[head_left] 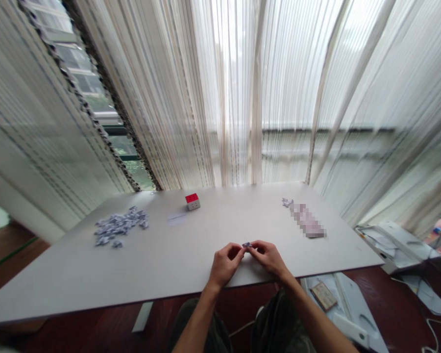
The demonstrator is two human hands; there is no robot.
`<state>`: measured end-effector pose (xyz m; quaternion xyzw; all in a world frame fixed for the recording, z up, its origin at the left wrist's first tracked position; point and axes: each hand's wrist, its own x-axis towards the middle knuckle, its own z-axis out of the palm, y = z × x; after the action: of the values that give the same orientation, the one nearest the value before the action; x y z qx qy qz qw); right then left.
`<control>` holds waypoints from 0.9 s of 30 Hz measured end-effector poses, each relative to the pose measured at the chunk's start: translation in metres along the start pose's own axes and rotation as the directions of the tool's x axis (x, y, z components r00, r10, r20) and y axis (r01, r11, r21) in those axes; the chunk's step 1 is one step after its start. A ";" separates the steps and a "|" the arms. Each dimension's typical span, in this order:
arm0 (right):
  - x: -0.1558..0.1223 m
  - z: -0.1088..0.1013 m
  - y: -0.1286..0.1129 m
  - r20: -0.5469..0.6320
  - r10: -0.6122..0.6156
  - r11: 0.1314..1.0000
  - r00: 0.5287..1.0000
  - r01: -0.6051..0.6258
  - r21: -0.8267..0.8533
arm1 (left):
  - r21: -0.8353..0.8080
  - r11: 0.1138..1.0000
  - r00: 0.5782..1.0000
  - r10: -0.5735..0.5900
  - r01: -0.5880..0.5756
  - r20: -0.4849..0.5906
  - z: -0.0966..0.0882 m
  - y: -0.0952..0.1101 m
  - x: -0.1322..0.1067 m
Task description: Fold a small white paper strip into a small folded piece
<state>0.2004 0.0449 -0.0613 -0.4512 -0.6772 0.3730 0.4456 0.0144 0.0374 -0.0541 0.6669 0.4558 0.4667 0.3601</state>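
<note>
Between my fingertips, just above the front part of the white table, is a small folded piece of paper, white with dark marks. My left hand pinches it from the left. On the other side my right hand pinches its right end. Both thumbs and forefingers meet close together at the paper, and its exact fold is too small to make out. A heap of similar small folded papers lies on the table's left side. One paper piece sits slightly apart at the heap's front.
A cube puzzle with a red top stands at the back, near a flat paper strip. At right are a few folded papers and a blurred-out pinkish sheet. Curtains hang behind; white drawers stand below right.
</note>
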 end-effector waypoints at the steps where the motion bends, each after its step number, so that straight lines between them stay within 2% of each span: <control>1: 0.000 -0.001 -0.001 0.004 -0.001 1.000 1.000 0.001 0.013 | -0.011 1.000 1.000 -0.003 0.003 0.001 0.000 -0.001 0.000; 10: 0.002 0.000 -0.003 0.028 0.008 1.000 1.000 -0.008 0.022 | -0.031 0.999 1.000 0.010 -0.010 0.001 -0.001 -0.002 -0.001; 16: 0.002 0.001 -0.002 0.009 0.006 1.000 1.000 -0.006 0.009 | 0.008 0.998 0.998 0.067 -0.067 0.018 -0.001 -0.005 -0.002; 22: 0.003 0.001 0.001 0.026 0.016 1.000 1.000 -0.016 0.004 | -0.056 0.997 0.998 0.054 -0.051 0.045 0.000 -0.008 -0.002; 27: 0.005 0.002 0.006 0.029 0.025 1.000 0.999 -0.025 -0.006 | -0.041 0.998 0.997 0.046 -0.043 0.066 0.001 -0.008 -0.002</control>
<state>0.1994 0.0510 -0.0660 -0.4552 -0.6790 0.3833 0.4299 0.0125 0.0384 -0.0620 0.6848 0.4192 0.4611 0.3778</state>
